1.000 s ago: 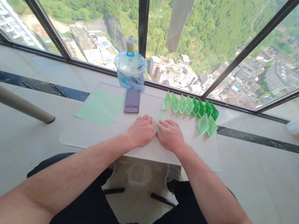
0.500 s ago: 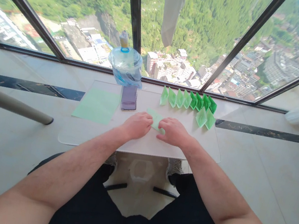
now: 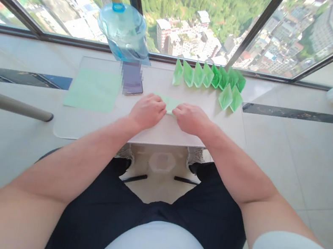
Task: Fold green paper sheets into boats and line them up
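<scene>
My left hand [image 3: 147, 111] and my right hand [image 3: 190, 118] rest side by side on a small pale table [image 3: 165, 133]. Both have curled fingers pressed on a folded piece of light green paper [image 3: 169, 102] that shows between them. Most of that paper is hidden under the fingers. Behind it stands a row of several folded green paper boats [image 3: 209, 75], with two more boats [image 3: 230, 97] just in front of the row's right end.
A flat sheet of light green paper [image 3: 93, 90] lies on the table's left part. A phone [image 3: 131, 83] lies beside it. A large blue water bottle [image 3: 123, 31] stands at the back by the window. A grey pole [image 3: 5, 102] juts in from the left.
The view has tipped downward, so my lap and shirt show more. My hands spread apart a little, then closed in again on the green paper, with fingers more curled than before.
</scene>
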Motion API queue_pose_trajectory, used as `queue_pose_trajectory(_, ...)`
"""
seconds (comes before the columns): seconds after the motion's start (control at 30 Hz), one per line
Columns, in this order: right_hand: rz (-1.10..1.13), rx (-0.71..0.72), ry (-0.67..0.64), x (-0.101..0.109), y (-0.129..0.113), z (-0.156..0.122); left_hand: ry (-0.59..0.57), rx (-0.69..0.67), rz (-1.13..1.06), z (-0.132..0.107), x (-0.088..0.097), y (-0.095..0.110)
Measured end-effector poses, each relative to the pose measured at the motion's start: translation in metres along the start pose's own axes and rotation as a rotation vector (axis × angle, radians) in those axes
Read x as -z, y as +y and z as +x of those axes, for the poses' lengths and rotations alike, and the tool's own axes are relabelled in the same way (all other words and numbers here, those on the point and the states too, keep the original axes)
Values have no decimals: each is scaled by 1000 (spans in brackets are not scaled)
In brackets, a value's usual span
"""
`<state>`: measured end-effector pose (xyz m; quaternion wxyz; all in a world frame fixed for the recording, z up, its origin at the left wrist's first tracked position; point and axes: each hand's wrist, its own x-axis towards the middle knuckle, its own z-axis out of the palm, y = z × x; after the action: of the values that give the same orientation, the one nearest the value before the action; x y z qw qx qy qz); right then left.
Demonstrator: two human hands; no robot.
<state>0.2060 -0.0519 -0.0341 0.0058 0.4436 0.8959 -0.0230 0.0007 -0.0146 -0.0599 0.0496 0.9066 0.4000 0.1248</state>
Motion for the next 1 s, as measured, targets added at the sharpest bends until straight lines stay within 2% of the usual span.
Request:
queue_pose_trajectory(0.27,0,-8,77,-13,14,-9,-7,-5,-36,-2,-4,4)
queue_pose_trajectory(0.53,45,-4,136,-20,22,-8,-92,-90,56,-5,13,10)
queue_pose_trajectory(0.7,46,10,113,-16,30,-9,-102,-68,79,-9,17,14)
queue_pose_trajectory(0.87,202,-3,119,-14,43,-11,-86,-123,34,-12,12,15)
queue_pose_trajectory(1.0,384,-63,183,-18,51,-7,-120,-134,43,-12,12,17)
